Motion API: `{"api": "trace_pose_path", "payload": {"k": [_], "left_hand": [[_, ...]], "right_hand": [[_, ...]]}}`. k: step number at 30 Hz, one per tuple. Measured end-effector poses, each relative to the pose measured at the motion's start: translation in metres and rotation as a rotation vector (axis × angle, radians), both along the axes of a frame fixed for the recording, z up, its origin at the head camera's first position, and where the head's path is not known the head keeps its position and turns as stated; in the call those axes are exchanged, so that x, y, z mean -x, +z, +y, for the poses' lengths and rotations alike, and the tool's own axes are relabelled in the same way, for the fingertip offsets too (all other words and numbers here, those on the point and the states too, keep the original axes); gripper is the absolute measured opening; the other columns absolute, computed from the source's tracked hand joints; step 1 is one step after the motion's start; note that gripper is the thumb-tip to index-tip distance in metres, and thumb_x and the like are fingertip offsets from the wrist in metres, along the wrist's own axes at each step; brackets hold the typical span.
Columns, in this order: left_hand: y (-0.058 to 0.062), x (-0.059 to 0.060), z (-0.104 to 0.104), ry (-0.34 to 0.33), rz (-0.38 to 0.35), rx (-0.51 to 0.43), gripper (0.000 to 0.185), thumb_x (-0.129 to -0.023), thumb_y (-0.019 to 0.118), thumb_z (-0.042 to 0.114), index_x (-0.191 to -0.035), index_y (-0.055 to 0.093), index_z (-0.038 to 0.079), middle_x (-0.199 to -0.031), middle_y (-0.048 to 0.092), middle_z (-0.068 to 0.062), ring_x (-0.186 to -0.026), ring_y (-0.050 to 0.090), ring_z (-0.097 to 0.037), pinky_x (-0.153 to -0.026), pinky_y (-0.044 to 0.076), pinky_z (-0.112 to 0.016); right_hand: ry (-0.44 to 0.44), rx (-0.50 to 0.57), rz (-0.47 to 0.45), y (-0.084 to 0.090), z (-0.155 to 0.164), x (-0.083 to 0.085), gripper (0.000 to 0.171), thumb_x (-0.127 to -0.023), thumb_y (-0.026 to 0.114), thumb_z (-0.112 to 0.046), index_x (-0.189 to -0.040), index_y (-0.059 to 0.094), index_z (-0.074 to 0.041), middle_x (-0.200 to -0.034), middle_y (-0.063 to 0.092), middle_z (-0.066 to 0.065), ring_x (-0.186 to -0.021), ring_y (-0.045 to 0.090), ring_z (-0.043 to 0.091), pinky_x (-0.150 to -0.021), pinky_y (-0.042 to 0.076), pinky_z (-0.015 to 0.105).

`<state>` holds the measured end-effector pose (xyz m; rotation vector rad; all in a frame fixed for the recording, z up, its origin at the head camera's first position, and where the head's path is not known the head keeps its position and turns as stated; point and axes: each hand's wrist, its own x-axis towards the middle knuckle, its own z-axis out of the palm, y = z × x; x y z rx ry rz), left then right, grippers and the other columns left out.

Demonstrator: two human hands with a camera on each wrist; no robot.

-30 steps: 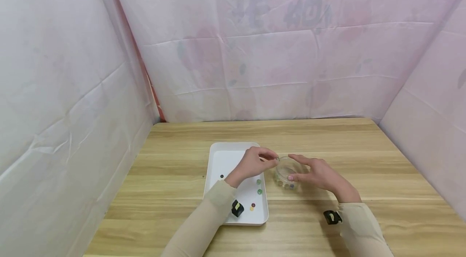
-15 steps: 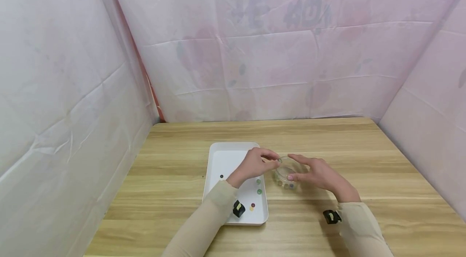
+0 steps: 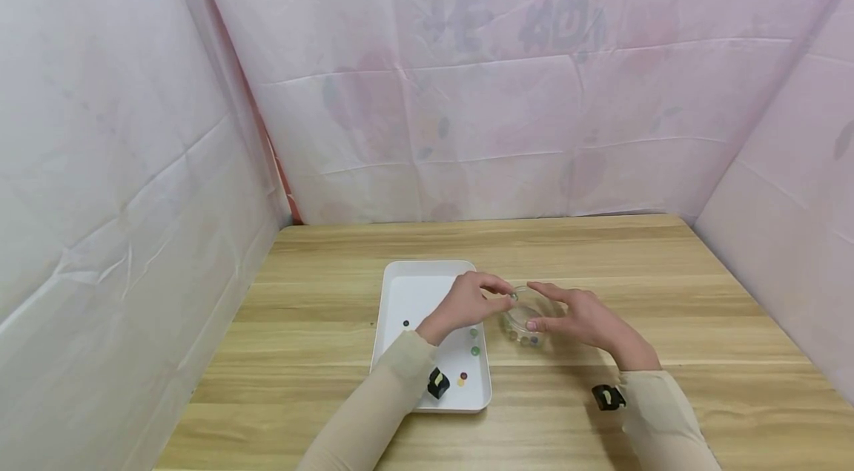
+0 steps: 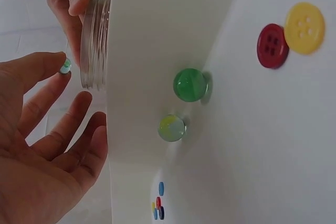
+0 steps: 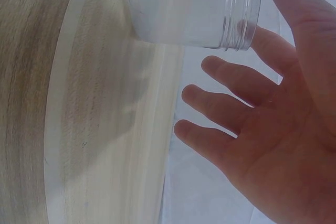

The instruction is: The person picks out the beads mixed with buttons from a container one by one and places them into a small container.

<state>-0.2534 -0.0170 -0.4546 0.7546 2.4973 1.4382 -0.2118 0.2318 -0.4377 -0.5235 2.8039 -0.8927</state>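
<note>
— What's in the containers?
— I see my right hand gripping the jar beside the tray; my left hand pinches a bead at its rim.
— And the tray?
— Two marbles, two buttons; perhaps more.

Open tabletop behind and to the right of the clear jar: bare wood, a hand passes freely there. Front strip near the person is also bare wood. Left of the white tray, a bare band runs to the pink sheet wall. Sheets close off left, back and right, so access is from front or above only. Jar mouth is crowded: left hand at its left rim, right hand wrapped round its right side. Tray's near half holds two marbles, red button, yellow button; its far half is bare apart from one dark bead near the left wall
</note>
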Motion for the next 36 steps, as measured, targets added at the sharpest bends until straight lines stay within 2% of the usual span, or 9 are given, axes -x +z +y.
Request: {"api": "trace_pose_path", "payload": {"k": [4,10,17,22,24,28,33,36], "left_hand": [[-0.001,0.0,0.0,-0.009,0.007,0.001,0.02,-0.096,0.077,0.028,-0.111,0.083,0.017,-0.11,0.079,0.004,-0.106,0.071,-0.015,-0.081,0.056,-0.019],[0.001,-0.001,0.0,-0.023,0.0,0.002,0.021,-0.096,0.076,0.028,-0.112,0.082,0.016,-0.112,0.078,0.003,-0.112,0.072,-0.023,-0.082,0.055,-0.018],[0.001,-0.002,-0.001,-0.03,-0.007,0.006,0.022,-0.097,0.076,0.03,-0.113,0.082,0.016,-0.113,0.078,0.004,-0.112,0.071,-0.022,-0.083,0.055,-0.019],[0.0,-0.001,-0.002,-0.037,-0.001,0.011,0.025,-0.097,0.076,0.03,-0.116,0.081,0.014,-0.113,0.079,0.005,-0.105,0.07,-0.009,-0.082,0.055,-0.019],[0.0,-0.001,-0.002,-0.037,0.002,0.013,0.026,-0.098,0.076,0.029,-0.117,0.081,0.013,-0.113,0.079,0.005,-0.105,0.07,-0.008,-0.082,0.055,-0.019],[-0.001,0.001,-0.004,-0.035,0.011,0.005,0.026,-0.098,0.076,0.029,-0.117,0.081,0.012,-0.113,0.079,0.004,-0.109,0.071,-0.016,-0.084,0.055,-0.019],[-0.003,0.004,-0.015,0.0,-0.01,-0.054,0.023,-0.097,0.077,0.027,-0.114,0.082,0.012,-0.11,0.08,0.003,-0.098,0.069,-0.003,-0.083,0.057,-0.021],[-0.003,0.006,-0.022,0.022,-0.036,-0.078,0.022,-0.096,0.078,0.026,-0.113,0.082,0.012,-0.107,0.08,0.003,-0.093,0.07,-0.002,-0.082,0.058,-0.022]], "right_hand": [[0.0,-0.002,0.006,0.0,0.0,0.0,0.084,-0.09,0.077,-0.059,-0.157,0.051,-0.014,-0.153,0.054,0.028,-0.138,0.054,0.051,-0.108,0.047,0.067],[0.0,-0.002,0.007,0.0,0.0,-0.001,0.084,-0.09,0.077,-0.059,-0.157,0.051,-0.014,-0.153,0.054,0.027,-0.139,0.054,0.052,-0.108,0.046,0.068],[-0.002,-0.005,-0.002,-0.001,-0.001,-0.002,0.085,-0.09,0.076,-0.059,-0.157,0.05,-0.014,-0.155,0.052,0.028,-0.139,0.053,0.052,-0.108,0.047,0.068],[-0.001,-0.01,-0.001,-0.001,-0.001,-0.002,0.086,-0.09,0.076,-0.06,-0.157,0.05,-0.014,-0.155,0.052,0.028,-0.139,0.053,0.052,-0.107,0.047,0.068],[0.0,-0.009,0.001,-0.001,-0.001,-0.001,0.086,-0.09,0.076,-0.06,-0.157,0.05,-0.014,-0.155,0.052,0.028,-0.139,0.054,0.051,-0.107,0.047,0.068],[0.002,-0.008,0.001,-0.001,-0.002,-0.001,0.086,-0.09,0.077,-0.06,-0.157,0.05,-0.013,-0.155,0.052,0.028,-0.139,0.054,0.051,-0.107,0.047,0.067],[0.004,-0.002,0.008,0.0,-0.002,0.0,0.086,-0.089,0.077,-0.06,-0.157,0.051,-0.014,-0.154,0.053,0.027,-0.14,0.053,0.051,-0.109,0.046,0.067],[0.004,0.001,0.015,0.0,-0.002,0.0,0.086,-0.089,0.078,-0.059,-0.156,0.052,-0.013,-0.153,0.055,0.026,-0.14,0.053,0.05,-0.11,0.046,0.067]]}}
